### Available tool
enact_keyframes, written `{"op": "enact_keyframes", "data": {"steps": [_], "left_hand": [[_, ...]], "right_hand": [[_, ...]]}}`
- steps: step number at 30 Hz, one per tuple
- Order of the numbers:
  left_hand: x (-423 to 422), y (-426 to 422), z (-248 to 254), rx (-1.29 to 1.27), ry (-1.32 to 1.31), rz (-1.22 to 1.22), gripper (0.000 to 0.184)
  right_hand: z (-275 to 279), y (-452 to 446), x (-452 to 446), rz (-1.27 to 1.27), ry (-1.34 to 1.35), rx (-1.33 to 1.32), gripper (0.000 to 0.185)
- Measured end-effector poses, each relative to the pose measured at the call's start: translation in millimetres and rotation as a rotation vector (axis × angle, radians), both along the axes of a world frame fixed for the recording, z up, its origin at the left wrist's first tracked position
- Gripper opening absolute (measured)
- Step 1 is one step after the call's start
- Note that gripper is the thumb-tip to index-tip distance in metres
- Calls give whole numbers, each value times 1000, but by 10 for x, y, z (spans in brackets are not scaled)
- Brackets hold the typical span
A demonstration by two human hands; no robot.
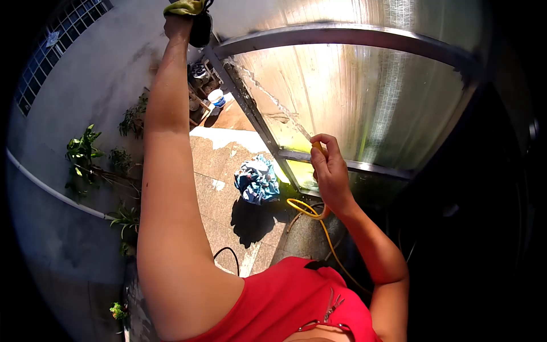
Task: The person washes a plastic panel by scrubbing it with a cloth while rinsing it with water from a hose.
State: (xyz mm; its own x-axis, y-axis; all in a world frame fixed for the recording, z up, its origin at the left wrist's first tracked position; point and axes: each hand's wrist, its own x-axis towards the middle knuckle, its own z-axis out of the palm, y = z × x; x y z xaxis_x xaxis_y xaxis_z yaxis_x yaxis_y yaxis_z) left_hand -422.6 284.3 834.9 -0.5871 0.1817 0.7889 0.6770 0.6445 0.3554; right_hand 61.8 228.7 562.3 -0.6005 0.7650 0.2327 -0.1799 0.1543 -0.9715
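My right hand (332,174) is closed around the end of a yellow hose (317,147), and a stream of water runs from it up and left across a translucent ribbed panel (342,97) in a metal frame (347,35). My left arm stretches to the top of the view, where my left hand (178,25) is closed on a yellow-green cloth (186,7) beside the frame's upper left corner. A dark object, not clear in kind, hangs next to that hand. The lower hose loops below my right hand.
A bundle of blue patterned fabric (257,179) is in view above the tiled floor (213,199). A white and blue tub (216,97) stands among clutter beyond. Green plants (84,149) and a white pipe (57,191) line the grey wall at left, below a barred window (43,68).
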Motion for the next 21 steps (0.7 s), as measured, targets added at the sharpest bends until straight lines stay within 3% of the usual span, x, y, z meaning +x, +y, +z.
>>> {"op": "enact_keyframes", "data": {"steps": [2,3,6,8,9,11,12,13,15,21], "left_hand": [[-334,261,-913,-57,-201,-60,71],[-361,364,-1378,67,-419,-75,66],[-170,291,-2431,86,-299,-478,49],[232,532,-2939,668,-1119,-870,36],[-15,813,-3398,658,-1193,-1152,32],[72,1191,-3961,639,-1211,-1151,28],[539,1280,-4074,615,-1150,-872,27],[1056,1228,-3870,677,-1188,-760,33],[1038,1509,-4176,800,-1134,-900,44],[1661,1700,-3943,865,-1119,-785,47]], "right_hand": [[-96,-35,38,2,11,-6,20],[-157,-57,67,-14,15,1,20],[-377,-2,210,-50,-61,-16,19],[-559,88,279,-71,-102,-59,19],[-598,88,311,-111,-85,-84,19],[-693,166,375,-135,-79,-108,16],[-761,202,409,-144,-78,-120,15],[-843,218,447,-162,-64,-118,16],[-950,250,573,-214,-94,-130,17],[-1207,259,872,-322,-50,-303,16]]}}
